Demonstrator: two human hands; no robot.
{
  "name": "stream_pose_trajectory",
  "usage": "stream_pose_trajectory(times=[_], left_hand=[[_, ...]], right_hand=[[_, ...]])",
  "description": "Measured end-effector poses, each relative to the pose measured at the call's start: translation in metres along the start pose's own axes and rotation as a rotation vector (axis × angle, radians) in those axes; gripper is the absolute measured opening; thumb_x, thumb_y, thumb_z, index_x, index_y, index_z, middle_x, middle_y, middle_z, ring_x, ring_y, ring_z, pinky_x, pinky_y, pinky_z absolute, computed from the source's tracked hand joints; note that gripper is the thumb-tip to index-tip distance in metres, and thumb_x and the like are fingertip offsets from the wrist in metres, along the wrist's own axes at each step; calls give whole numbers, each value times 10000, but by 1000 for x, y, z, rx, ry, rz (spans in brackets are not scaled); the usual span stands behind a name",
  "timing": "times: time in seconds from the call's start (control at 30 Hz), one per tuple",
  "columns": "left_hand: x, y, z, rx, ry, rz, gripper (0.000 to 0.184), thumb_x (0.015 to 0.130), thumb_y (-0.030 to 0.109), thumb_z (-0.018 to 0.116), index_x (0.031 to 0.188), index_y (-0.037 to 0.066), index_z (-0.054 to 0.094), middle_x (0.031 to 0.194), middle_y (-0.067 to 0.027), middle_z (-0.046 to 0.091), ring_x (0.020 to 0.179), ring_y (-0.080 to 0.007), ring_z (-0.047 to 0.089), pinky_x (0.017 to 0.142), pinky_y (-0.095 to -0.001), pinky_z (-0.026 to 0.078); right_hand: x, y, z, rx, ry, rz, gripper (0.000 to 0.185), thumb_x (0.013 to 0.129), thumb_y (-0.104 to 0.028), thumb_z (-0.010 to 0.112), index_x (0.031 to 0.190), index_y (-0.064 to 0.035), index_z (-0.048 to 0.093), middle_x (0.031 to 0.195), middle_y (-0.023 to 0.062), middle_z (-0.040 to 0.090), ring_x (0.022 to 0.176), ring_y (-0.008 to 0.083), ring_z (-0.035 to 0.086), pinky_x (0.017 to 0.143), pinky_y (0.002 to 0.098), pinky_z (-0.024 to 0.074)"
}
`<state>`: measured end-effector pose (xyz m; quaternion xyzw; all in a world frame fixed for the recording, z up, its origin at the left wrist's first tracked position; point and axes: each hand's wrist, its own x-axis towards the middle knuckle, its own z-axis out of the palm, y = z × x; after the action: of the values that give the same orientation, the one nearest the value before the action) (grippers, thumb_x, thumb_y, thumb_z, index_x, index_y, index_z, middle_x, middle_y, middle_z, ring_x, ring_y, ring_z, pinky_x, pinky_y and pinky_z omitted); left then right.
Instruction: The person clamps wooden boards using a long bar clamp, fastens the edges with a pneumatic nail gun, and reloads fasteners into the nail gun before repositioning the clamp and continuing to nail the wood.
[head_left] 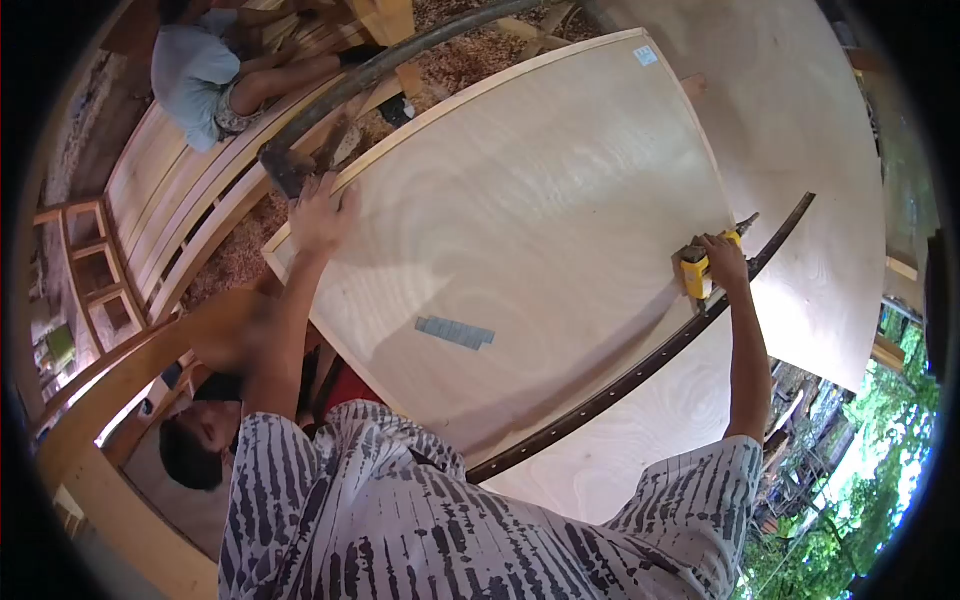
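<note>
A pale plywood panel [540, 200] with a thin wooden edging strip lies in front of me. My right hand [725, 262] is closed round a yellow and black tool [697, 272], which looks like a staple gun, at the panel's right edge beside a dark curved metal strip [620, 387]. That strip has a row of holes and runs along the near edge. My left hand [322, 215] lies on the panel's left corner, fingers spread, next to a dark clamp-like piece [287, 170] on a curved bar. Grey staple strips [455, 331] rest on the panel.
One person [195, 75] sits on wooden boards [165, 190] at the upper left. Another person [195, 445] is close by at the lower left, beside a curved wooden beam [110, 400]. A larger plywood sheet [810, 150] extends to the right. Wood shavings lie beyond the panel.
</note>
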<state>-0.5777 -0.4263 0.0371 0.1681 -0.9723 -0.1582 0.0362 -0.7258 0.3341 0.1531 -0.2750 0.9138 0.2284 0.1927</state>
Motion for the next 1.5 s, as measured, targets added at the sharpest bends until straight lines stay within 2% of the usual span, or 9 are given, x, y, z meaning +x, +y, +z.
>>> stream_pose_trajectory(times=[0.17, 0.3, 0.4, 0.67, 0.77, 0.83, 0.97, 1.23, 1.5], left_hand=[[-5, -6, 15, 4, 88, 53, 506, 981, 534, 612, 1259, 120, 701, 1177, -225, 741, 1087, -398, 712, 960, -573, 522], [-7, 5, -4, 26, 32, -7, 533, 985, 542, 595, 1292, 114, 674, 1191, -187, 750, 1171, -364, 683, 986, -556, 497], [-8, 8, 2, -27, -60, -9, 530, 992, 538, 582, 1297, 112, 665, 1226, -170, 744, 1237, -340, 650, 1035, -532, 461], [-52, -15, 6, -398, 284, 90, 536, 873, 326, 782, 1354, 156, 622, 1392, -107, 621, 1376, -314, 522, 1123, -528, 354], [-109, -56, 4, -428, 433, 20, 716, 762, 235, 867, 1414, 185, 577, 1446, -128, 540, 1426, -369, 457, 1139, -551, 333], [-140, -68, 10, -489, 283, -104, 797, 733, 239, 884, 1456, 201, 549, 1539, -170, 436, 1482, -426, 360, 1180, -569, 301], [-150, -42, 25, -604, 90, -90, 830, 751, 239, 883, 1488, 213, 503, 1575, -208, 373, 1498, -464, 307, 1210, -604, 285], [-132, -33, 27, -704, 61, 20, 912, 721, 243, 910, 1510, 180, 456, 1524, -232, 409, 1450, -476, 355, 1204, -571, 323], [-143, -28, 36, -763, 64, -55, 950, 787, 247, 902, 1565, 74, 386, 1545, -204, 427, 1495, -399, 365, 1259, -514, 287]], right_hand=[[9, 25, 45, 27, 22, -20, 433, 775, -210, 808, 1199, -154, 740, 1270, 60, 704, 1267, 278, 621, 1132, 467, 432], [-18, -32, -52, -51, -51, -72, 315, 748, -95, 761, 1063, -94, 750, 1156, 121, 663, 1259, 310, 592, 1100, 445, 459], [-43, -80, -93, 161, 292, -26, 203, 739, -69, 787, 884, -4, 662, 942, 138, 600, 916, 383, 654, 790, 439, 562], [-55, -225, -267, 837, 294, 53, 292, 704, 31, 830, 946, 14, 666, 927, 149, 669, 831, 307, 697, 762, 390, 561], [-46, -255, -309, 805, 64, -148, 338, 718, -15, 840, 1031, 9, 714, 978, 184, 733, 913, 334, 730, 807, 417, 576], [-19, -269, -325, 474, -598, -604, 386, 746, -93, 845, 1105, -1, 737, 1011, 219, 766, 952, 360, 750, 849, 445, 581], [-12, -333, -324, 360, -1000, -268, 409, 738, -162, 856, 1113, -35, 754, 936, 187, 776, 913, 344, 759, 871, 434, 594], [-29, -354, -308, 942, -346, -255, 440, 710, 1, 813, 1139, -5, 714, 995, 209, 785, 990, 395, 764, 874, 397, 599], [-71, -370, -270, 842, -275, -212, 523, 716, -208, 858, 1218, -104, 754, 966, 173, 784, 907, 379, 759, 822, 461, 607]])
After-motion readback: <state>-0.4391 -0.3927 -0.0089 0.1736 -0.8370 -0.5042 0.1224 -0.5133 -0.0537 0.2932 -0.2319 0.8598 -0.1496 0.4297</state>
